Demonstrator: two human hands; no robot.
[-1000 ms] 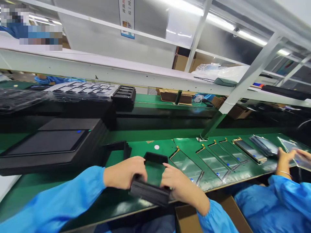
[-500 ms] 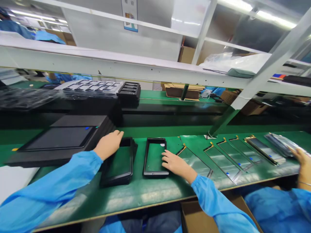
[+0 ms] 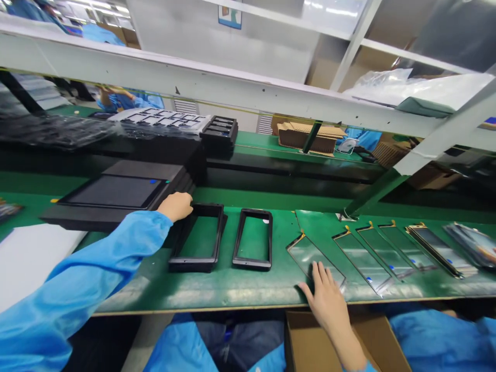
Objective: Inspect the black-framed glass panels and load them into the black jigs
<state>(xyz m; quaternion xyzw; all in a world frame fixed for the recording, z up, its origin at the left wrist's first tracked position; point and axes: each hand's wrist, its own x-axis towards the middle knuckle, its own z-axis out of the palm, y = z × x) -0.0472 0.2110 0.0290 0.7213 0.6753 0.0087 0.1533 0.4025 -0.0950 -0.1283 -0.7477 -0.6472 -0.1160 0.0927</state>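
Observation:
My left hand (image 3: 176,205) is closed at the upper left corner of a stack of black rectangular frames (image 3: 196,261). Its fingertips are hidden, so I cannot make out what they grip. A separate black frame (image 3: 252,263), with a small white round spot in its upper right corner, lies just right of the stack. My right hand (image 3: 327,294) is open, fingers spread, over the lower part of a clear glass panel (image 3: 306,253). That panel has a dark border and a small orange flex tab at its top corner.
More clear panels (image 3: 364,258) lie to the right, beside stacked panels (image 3: 436,248). A dark screen (image 3: 110,191) rests on black foam at left, near a white sheet (image 3: 33,258). A green post (image 3: 375,194) rises behind. An open cardboard box (image 3: 310,341) stands below the table edge.
My right hand has left the single black frame and moved right and nearer to me, onto the clear panel. My left hand stays at the frame stack. The camera view has shifted.

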